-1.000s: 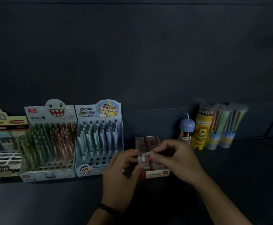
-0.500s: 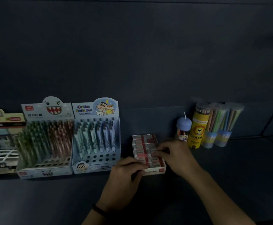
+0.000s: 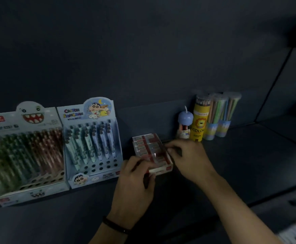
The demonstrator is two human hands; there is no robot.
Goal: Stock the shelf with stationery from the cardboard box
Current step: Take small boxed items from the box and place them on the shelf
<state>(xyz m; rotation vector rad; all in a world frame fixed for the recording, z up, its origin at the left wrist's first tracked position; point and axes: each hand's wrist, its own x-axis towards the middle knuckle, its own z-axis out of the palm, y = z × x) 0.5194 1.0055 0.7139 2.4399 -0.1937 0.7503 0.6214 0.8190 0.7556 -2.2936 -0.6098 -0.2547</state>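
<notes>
A small red-and-white box of erasers [image 3: 149, 147] lies on the dark shelf [image 3: 249, 155], just right of the pen displays. My left hand [image 3: 136, 180] grips its front left corner, fingers curled over the edge. My right hand [image 3: 187, 155] is at the box's right side, its fingertips pinching at the erasers inside. Whether one eraser is between those fingers is hard to see in the dim light. The cardboard box is out of view.
Two pen display boxes stand to the left: a cartoon-boy one [image 3: 92, 140] and a toothy-monster one [image 3: 27, 152]. Behind the right hand stand a small blue-capped tube [image 3: 185, 122], a yellow lion pencil tube [image 3: 199, 120] and clear pencil tubes [image 3: 221, 113].
A second ago both hands held a single eraser above the box. They have since come down onto it, the left to the front corner, the right to its right side.
</notes>
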